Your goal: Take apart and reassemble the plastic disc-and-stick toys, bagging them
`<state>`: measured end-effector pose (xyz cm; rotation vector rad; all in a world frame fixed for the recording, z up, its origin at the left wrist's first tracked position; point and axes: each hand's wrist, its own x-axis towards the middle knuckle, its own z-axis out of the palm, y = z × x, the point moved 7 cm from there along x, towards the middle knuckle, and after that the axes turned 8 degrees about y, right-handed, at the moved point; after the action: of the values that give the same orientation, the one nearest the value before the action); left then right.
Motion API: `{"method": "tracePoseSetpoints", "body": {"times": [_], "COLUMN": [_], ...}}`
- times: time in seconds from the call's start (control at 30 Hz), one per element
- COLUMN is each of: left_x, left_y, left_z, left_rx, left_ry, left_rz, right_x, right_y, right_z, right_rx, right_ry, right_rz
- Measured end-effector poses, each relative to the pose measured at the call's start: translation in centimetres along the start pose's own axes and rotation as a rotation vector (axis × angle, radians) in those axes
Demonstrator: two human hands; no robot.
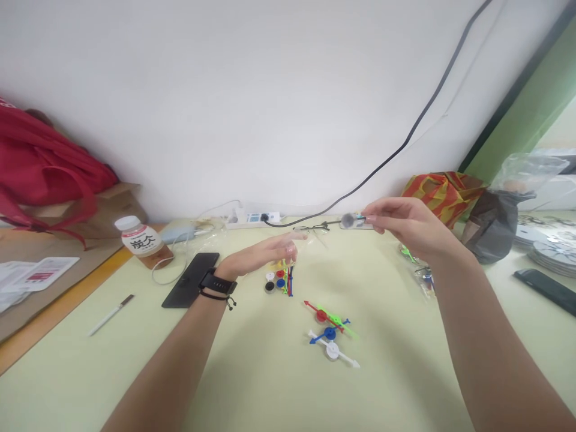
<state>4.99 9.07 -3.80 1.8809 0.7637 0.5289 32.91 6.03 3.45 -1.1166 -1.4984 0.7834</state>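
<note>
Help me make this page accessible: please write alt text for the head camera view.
A person's right hand holds up a dark-and-grey arrow spinner, while the left hand hangs near small coloured discs and arrows. Closer in, red, green, blue and white arrow spinners lie on a pale green table.

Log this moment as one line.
right hand: pinching dark spinner, blurred | left hand: fingers extended, nothing visibly held | near left hand: colored discs, thin pieces | table: red, green, blue, white spinners

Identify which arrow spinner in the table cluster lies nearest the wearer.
White spinner, lowest in the picture; the blue spinner, red spinner and green spinner all lie farther away.
</note>
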Motion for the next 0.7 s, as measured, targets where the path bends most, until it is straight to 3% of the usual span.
{"method": "tracePoseSetpoints", "body": {"times": [0.1, 0.4, 0.53, 0.7], "left_x": [0.1, 0.6, 0.6, 0.5], "left_y": [0.5, 1.6, 1.9, 1.7], "left_z": [0.5, 2.3, 3.1, 3.3], "left_rx": [-0.032, -0.063, -0.105, -0.099], "left_ry": [-0.009, -0.046, -0.078, -0.079], "left_rz": [0.022, 0.032, 0.019, -0.021], "right_x": [0.3, -0.5, -0.7, -0.8], "right_y": [0.8, 0.7, 0.6, 0.0], "right_z": [0.3, 6.9, 8.0, 7.8], "right_rx": [0.016, -0.231, -0.314, -0.326], "right_ry": [0.022, -0.169, -0.224, -0.221], "right_rz": [0.028, 0.018, -0.055, -0.081]}}
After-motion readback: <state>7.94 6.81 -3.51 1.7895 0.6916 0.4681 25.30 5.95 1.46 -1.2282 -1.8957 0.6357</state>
